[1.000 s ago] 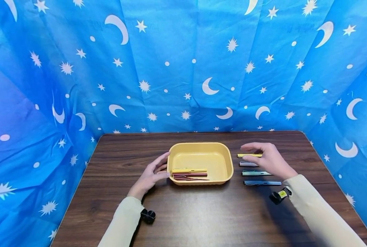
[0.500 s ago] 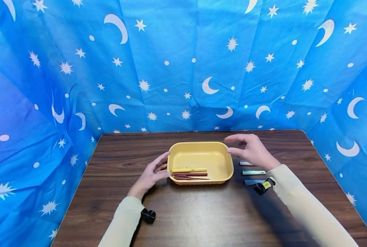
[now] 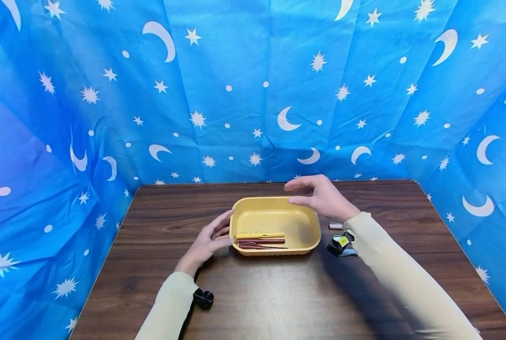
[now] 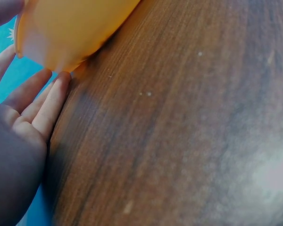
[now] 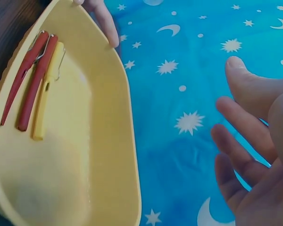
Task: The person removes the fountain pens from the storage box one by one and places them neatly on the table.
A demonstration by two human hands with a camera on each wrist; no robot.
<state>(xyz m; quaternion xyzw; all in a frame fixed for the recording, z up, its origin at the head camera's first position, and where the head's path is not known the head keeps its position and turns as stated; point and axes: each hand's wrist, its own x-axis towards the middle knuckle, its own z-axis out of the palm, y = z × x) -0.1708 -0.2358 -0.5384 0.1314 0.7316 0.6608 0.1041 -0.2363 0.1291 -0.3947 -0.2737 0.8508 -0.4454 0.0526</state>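
Observation:
My left hand [image 3: 206, 243] rests its fairly straight fingers against the left side of a yellow tray [image 3: 274, 217]; in the left wrist view its fingers [image 4: 52, 101] touch the tray's outer wall. Inside, near the front wall, lie a yellow pen [image 5: 48, 89] and two dark red pens [image 5: 37, 84] with metal clips, side by side. Over the tray's back right rim hovers my right hand [image 3: 322, 196], fingers spread and apart, holding nothing in the right wrist view. A pale pen [image 3: 335, 226] lies right of the tray, partly covered by the right arm.
Below the pale pen, a blue pen [image 3: 348, 252] shows past the black wrist camera [image 3: 337, 246]; other pens there are mostly hidden. All stands on a dark wooden table [image 3: 253, 293], with a blue moon-and-star cloth [image 3: 253, 94] behind and at both sides.
My right hand has moved left from above the pens on the table to the tray's back right rim, its arm now covering most of those pens. The left hand and tray stay put.

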